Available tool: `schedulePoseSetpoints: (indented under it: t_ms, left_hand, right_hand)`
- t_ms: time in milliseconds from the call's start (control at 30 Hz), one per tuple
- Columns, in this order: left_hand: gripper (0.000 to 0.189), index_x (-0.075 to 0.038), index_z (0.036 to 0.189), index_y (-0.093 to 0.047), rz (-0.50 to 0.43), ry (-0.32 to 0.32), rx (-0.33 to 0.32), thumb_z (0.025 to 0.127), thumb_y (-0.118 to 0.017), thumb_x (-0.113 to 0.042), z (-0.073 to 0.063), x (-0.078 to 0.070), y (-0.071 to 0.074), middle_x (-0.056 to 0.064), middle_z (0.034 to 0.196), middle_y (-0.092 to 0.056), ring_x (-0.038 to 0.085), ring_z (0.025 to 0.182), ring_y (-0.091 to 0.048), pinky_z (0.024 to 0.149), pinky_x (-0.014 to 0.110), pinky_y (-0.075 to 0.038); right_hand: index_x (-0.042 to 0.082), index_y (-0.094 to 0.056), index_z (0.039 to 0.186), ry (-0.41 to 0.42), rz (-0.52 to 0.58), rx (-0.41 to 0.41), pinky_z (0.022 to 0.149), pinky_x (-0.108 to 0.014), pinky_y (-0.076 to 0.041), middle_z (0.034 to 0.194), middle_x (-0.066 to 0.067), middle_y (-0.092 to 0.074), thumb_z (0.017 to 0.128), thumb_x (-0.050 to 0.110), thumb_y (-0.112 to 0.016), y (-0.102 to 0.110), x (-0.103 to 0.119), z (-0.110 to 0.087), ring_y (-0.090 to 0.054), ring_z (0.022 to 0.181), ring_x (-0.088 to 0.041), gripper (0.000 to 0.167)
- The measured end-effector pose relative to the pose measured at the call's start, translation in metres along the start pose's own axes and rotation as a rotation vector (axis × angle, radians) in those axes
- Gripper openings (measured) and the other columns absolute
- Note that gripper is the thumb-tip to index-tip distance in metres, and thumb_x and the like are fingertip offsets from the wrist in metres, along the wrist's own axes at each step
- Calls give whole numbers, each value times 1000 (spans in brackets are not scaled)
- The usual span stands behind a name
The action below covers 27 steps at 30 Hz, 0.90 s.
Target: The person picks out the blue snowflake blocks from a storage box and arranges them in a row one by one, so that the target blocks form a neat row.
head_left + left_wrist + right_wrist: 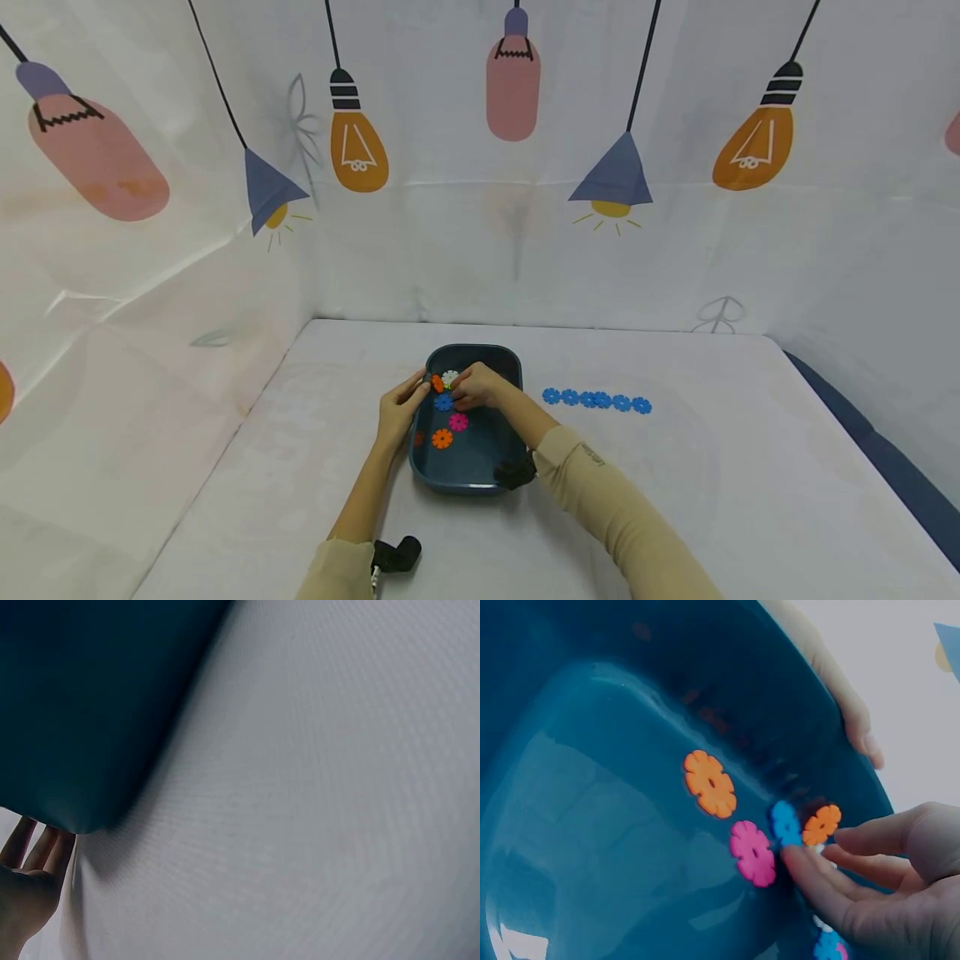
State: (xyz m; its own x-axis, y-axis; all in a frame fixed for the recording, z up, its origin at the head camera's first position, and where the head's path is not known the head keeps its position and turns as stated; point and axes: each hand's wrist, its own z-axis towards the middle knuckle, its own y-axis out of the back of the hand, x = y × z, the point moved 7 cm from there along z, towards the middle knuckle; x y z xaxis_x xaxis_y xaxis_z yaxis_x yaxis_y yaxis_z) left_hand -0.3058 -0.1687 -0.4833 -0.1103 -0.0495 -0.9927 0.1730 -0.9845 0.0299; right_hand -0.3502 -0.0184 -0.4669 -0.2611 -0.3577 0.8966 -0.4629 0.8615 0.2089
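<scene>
A dark teal bin point(506, 367) stands mid-table with several flat flower-shaped discs in it: orange point(710, 783), pink point(753, 853), blue point(785, 823), a smaller-looking orange one point(821, 824) and a white one point(450, 377). My right hand point(459, 392) reaches into the bin, and its fingertips point(795, 859) touch the blue and pink discs without closing round either. My left hand point(401, 404) holds the bin's left rim, thumb point(855, 720) over the edge and fingers point(34, 847) against the outer wall point(90, 712).
A row of several linked blue discs point(596, 400) lies on the white table point(675, 500) to the right of the bin. Printed fabric walls close off the back and both sides. A dark edge runs along the table's right side.
</scene>
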Motion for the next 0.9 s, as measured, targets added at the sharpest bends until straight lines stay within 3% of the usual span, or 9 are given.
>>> schedulePoseSetpoints:
  t_ms: [167,267,400,467,667,800,900]
  left_hand:
    - [41,-5,129,-58,-6,3,12,92,-62,-21,0,-1,0,17,130,-56,26,118,-53,90,18,-45]
    - [39,-1,130,-56,-19,9,29,93,-60,-15,-4,-11,-1,20,129,-55,29,119,-52,87,15,-45]
    - [38,4,129,-54,-20,0,42,93,-58,-8,-13,-29,-4,26,127,-54,31,117,-52,84,13,-45]
    - [38,5,129,-54,-21,-9,42,93,-58,-7,-13,-31,-4,27,127,-54,28,115,-54,83,12,-45]
    - [38,3,128,-56,-36,-18,34,93,-60,-10,-7,-18,-2,26,124,-56,12,105,-59,82,13,-46]
    - [39,-1,128,-58,-41,-21,17,92,-62,-15,-1,-4,-1,23,124,-58,8,102,-59,83,14,-47]
    - [39,-1,127,-58,-32,-35,13,92,-62,-16,0,-2,-1,23,123,-58,7,102,-60,83,15,-47]
  right_hand:
    - [-10,-61,116,-45,97,22,77,-33,-55,104,-21,-61,86,-8,-60,-8,-3,2,-67,79,-23,30]
    - [-12,-59,117,-71,166,54,80,-34,-55,99,-21,-63,87,-7,-59,-14,-5,5,-67,85,-25,30]
    - [-15,-56,119,-70,236,93,86,-37,-52,109,-25,-63,89,-4,-58,-23,-6,9,-64,100,-32,32]
    - [-16,-55,118,-58,258,95,87,-38,-52,114,-28,-61,89,-4,-58,-26,-5,10,-62,103,-33,32]
    - [-17,-57,115,-29,219,65,81,-37,-54,108,-27,-63,87,-7,-59,-28,-2,9,-66,94,-31,30]
    - [-16,-58,114,-7,174,35,74,-32,-56,103,-27,-63,84,-10,-59,-24,1,7,-68,81,-26,31]
    - [-15,-60,114,22,166,-18,69,-28,-57,102,-26,-63,83,-10,-60,-14,4,4,-68,70,-20,31]
